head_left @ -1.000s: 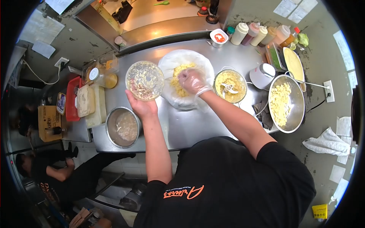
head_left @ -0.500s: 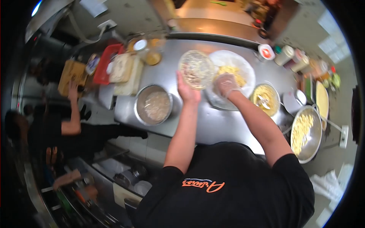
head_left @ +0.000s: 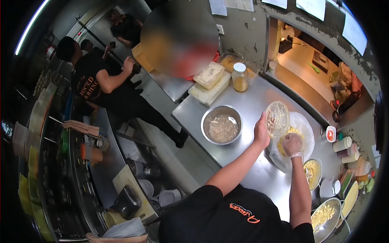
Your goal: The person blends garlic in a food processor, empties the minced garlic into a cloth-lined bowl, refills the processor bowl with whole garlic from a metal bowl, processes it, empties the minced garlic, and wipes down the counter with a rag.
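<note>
Left hand (head_left: pixel 262 131): bare; closed around the side of the clear tub, which is held up off the counter.
Right hand (head_left: pixel 293 145): gloved in clear plastic; lowered into the lined bowl, fingers curled at the mixture; whether any is clasped cannot be told.
Clear tub (head_left: pixel 277 120): round, tilted, flecked inside with residue; placed above the left rim of the lined bowl.
Lined bowl (head_left: pixel 306 126): covered by a pale, crumpled liner; set on the steel counter (head_left: pixel 188 114).
Yellow mixture (head_left: pixel 280 149): finely chopped; contained in the lined bowl, partly hidden by the glove.
Steel bowl (head_left: pixel 204 130): part-filled with cloudy contents; stood to the left.
Processor bowl (head_left: pixel 312 174): filled with yellow mince; kept just right of the lined bowl.
Large bowl (head_left: pixel 324 214): loaded with yellow pieces; located at lower right.
Glass jar (head_left: pixel 240 77): lidded; stationed at the counter's far left.
Hazards: residue could be shed outside the rim if the tub is tipped further; liner could be dragged into the mixture by the glove; tub could be dropped if its smooth wall is greasy.
</note>
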